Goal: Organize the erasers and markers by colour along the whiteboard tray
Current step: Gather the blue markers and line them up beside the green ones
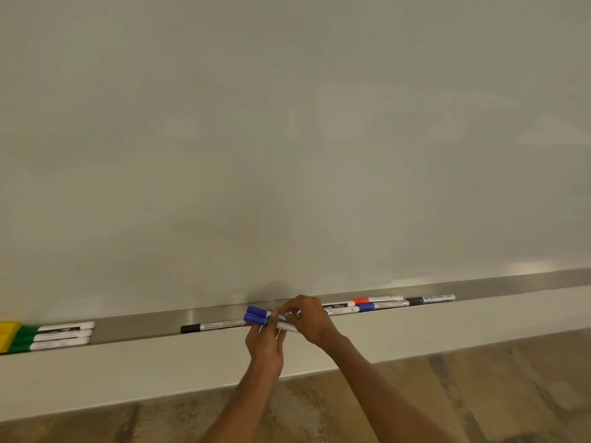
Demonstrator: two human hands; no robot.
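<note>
Two blue-capped markers (pixel 256 315) are held side by side just above the metal whiteboard tray (pixel 137 324), caps pointing left. My left hand (pixel 265 345) grips them from below and my right hand (pixel 308 318) pinches their white barrels from above. A black-capped marker (pixel 211 327) lies in the tray just left of my hands. To the right lie a black-labelled marker (pixel 339 305), a red marker (pixel 377 299), a blue marker (pixel 383 306) and a black marker (pixel 430 299). At the far left, three green markers (pixel 51 337) lie stacked next to a yellow eraser (pixel 7 334).
The blank whiteboard (pixel 287 139) fills the view above the tray. A pale ledge (pixel 160 369) runs below the tray. Wood-pattern floor (pixel 479 394) shows underneath. The tray has a bare stretch between the green markers and the black-capped marker.
</note>
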